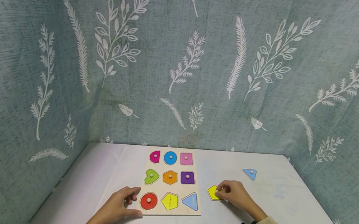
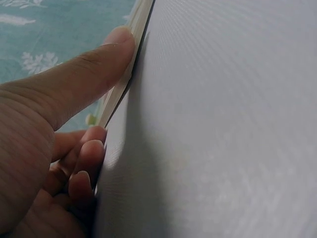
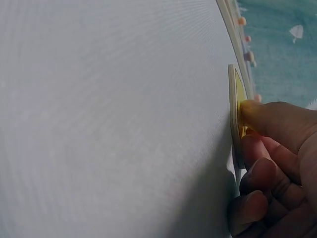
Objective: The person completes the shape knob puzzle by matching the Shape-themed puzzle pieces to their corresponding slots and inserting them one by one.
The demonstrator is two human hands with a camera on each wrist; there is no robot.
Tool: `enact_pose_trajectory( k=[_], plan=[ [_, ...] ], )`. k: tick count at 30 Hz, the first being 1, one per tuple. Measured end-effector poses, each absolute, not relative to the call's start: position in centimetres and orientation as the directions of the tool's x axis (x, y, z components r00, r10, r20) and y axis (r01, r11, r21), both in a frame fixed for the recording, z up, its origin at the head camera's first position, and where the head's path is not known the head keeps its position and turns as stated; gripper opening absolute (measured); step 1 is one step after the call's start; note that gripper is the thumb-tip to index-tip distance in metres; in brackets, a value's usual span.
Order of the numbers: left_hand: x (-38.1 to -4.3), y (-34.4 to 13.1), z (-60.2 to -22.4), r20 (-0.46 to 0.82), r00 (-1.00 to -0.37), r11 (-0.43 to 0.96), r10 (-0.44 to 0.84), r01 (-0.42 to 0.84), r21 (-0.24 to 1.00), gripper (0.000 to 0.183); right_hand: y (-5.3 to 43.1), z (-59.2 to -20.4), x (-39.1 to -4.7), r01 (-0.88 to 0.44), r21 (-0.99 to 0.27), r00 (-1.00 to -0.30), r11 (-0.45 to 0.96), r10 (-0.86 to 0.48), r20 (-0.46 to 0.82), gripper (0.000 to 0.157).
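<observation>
A wooden shape puzzle board [image 1: 181, 187] lies on the table. My left hand [image 1: 123, 204] is at its left edge, thumb and index finger spread apart and touching the edge, the other fingers loosely bent. In the left wrist view the thumb [image 2: 89, 69] presses against the board's side. To the right of the board, my right hand [image 1: 236, 193] pinches a yellow pentagon piece [image 1: 212, 192] between thumb and fingers. The right wrist view shows this piece [image 3: 239, 94] edge-on, close to the white surface; its knob is hidden by the fingers.
A blue triangle piece [image 1: 251, 174] with a knob lies farther right. Knobbed pieces sit in the board, such as a red circle [image 1: 152, 195] and a green heart [image 1: 153, 173]. Its yellow pentagon slot [image 1: 169, 196] and blue triangle slot [image 1: 188, 205] hold no piece. Patterned cloth [image 1: 161, 56] hangs behind.
</observation>
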State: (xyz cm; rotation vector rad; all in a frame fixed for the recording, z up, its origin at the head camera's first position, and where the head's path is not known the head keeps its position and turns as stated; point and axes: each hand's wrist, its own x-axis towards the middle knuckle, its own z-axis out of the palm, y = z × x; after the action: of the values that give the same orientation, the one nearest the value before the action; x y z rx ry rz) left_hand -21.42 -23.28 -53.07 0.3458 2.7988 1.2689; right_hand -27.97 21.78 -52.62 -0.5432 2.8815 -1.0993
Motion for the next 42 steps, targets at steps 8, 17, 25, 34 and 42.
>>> enact_pose_trajectory(
  k=[8, 17, 25, 34, 42],
  plan=[
    [-21.37, -23.28, -52.90, 0.040, -0.973, 0.633, 0.226, 0.178, 0.754, 0.088, 21.64, -52.88, -27.91, -0.309, -0.630, -0.945, 0.712, -0.303, 0.121, 0.012],
    [-21.46, -23.22, -52.80, 0.041, -0.973, 0.626, 0.225, 0.177, 0.759, 0.087, 21.48, -52.66, -27.85, -0.306, -0.641, -0.946, 0.704, -0.299, 0.124, 0.009],
    [-21.55, -23.41, -53.16, 0.044, -0.972, 0.629, 0.231, 0.183, 0.756, 0.087, 21.55, -52.67, -27.88, -0.316, -0.648, -0.942, 0.693, -0.311, 0.127, 0.009],
    [-21.38, -23.60, -53.32, 0.084, -0.962, 0.619, 0.259, 0.233, 0.750, 0.084, 21.49, -52.56, -27.76, -0.308, -0.658, -0.943, 0.687, -0.310, 0.117, 0.010],
    [-21.45, -23.55, -53.22, 0.068, -0.966, 0.613, 0.251, 0.212, 0.761, 0.085, 20.92, -52.10, -27.74, -0.311, -0.663, -0.942, 0.681, -0.311, 0.124, 0.011]
  ],
)
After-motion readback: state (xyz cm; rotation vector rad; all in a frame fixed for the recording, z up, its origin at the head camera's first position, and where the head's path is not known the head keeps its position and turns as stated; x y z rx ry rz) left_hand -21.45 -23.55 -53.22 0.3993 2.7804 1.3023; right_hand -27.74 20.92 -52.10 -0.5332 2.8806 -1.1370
